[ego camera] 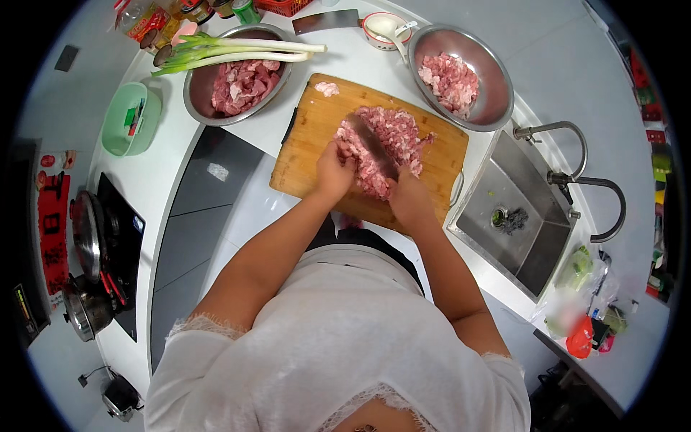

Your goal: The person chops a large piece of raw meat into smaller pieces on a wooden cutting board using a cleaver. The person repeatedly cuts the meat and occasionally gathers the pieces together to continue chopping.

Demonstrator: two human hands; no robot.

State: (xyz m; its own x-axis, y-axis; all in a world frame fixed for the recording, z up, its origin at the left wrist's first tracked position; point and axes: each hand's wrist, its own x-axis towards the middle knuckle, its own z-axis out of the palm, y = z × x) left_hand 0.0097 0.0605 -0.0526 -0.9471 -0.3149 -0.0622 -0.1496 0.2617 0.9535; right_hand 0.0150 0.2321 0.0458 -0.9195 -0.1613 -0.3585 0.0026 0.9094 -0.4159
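Observation:
My right hand grips a kitchen knife, whose blade lies slantwise across a pile of chopped raw meat. The blade is slightly blurred, and my fingers hide the handle. At the pile's left edge is my left hand, its fingers curled close to the meat; whether they pinch a piece I cannot tell. Under the meat is a wooden cutting board. A small pale lump of meat sits apart near the board's far left corner.
Two steel bowls hold meat: a left bowl with spring onions across it, and a right bowl. Behind the board are a cleaver and a small bowl with spoons. A sink is at right, a cooktop at left.

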